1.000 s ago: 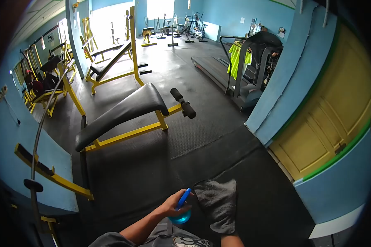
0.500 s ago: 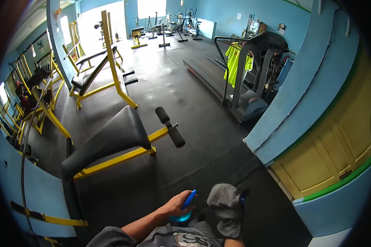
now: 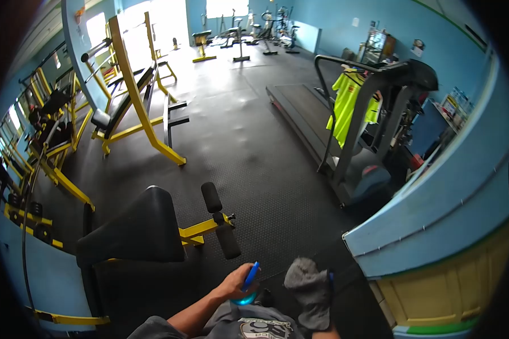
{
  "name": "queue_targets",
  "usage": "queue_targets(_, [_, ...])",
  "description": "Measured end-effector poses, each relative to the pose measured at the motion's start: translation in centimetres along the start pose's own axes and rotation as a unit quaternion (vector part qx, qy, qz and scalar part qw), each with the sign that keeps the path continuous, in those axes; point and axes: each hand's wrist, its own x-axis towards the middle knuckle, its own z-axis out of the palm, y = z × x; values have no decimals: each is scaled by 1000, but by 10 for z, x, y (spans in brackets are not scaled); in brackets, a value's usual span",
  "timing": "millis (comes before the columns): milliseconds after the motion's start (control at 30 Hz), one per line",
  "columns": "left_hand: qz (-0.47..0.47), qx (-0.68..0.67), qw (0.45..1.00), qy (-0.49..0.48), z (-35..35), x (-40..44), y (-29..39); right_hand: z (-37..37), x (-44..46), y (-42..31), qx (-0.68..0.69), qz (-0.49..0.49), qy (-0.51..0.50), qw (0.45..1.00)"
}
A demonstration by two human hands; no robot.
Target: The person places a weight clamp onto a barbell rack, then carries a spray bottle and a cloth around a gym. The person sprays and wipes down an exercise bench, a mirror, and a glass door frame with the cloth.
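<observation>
My left hand [image 3: 234, 283] is closed around a spray bottle [image 3: 244, 299] with a blue trigger head and blue liquid low in it, held in front of my grey shirt. A fluffy grey cloth [image 3: 310, 288] covers my right hand, so its fingers are hidden; only the wrist [image 3: 325, 334] shows below. Something small and blue shows at the cloth's right edge. Ahead and to the left stands a black padded bench [image 3: 136, 229] on a yellow frame, with foam leg rollers [image 3: 212, 198] at its near end. Neither hand touches it.
Ahead on the right stands a treadmill [image 3: 308, 110] with a yellow-green shirt [image 3: 348, 104] hung on it. A blue wall [image 3: 435, 220] and yellow door [image 3: 447, 294] flank my right. A yellow-framed bench rack [image 3: 138, 104] and more gym machines stand left and behind.
My view has shifted forward and turned right: the treadmill looks nearer, and the bench sits lower and further left. Both hands keep the bottle and cloth in front of my body.
</observation>
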Motion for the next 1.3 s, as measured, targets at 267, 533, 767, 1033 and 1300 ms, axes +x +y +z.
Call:
queue_targets(267, [-50, -72, 981, 171, -65, 179, -34, 125, 259, 123, 74, -95, -12, 993])
queue_targets(533, [-39, 10, 978, 207, -199, 382, -46, 230, 385, 166, 144, -143, 16, 979])
queue_targets(767, [-85, -1, 982, 169, -329, 530, -46, 374, 523, 196, 23, -140, 162, 977])
queue_targets(1033, [-155, 15, 935, 318, -426, 675, -118, 528, 735, 232, -151, -163, 332, 917])
queue_targets(1300, [-183, -73, 871, 450, -568, 790, -117, 603, 990, 240, -301, -193, 436, 825])
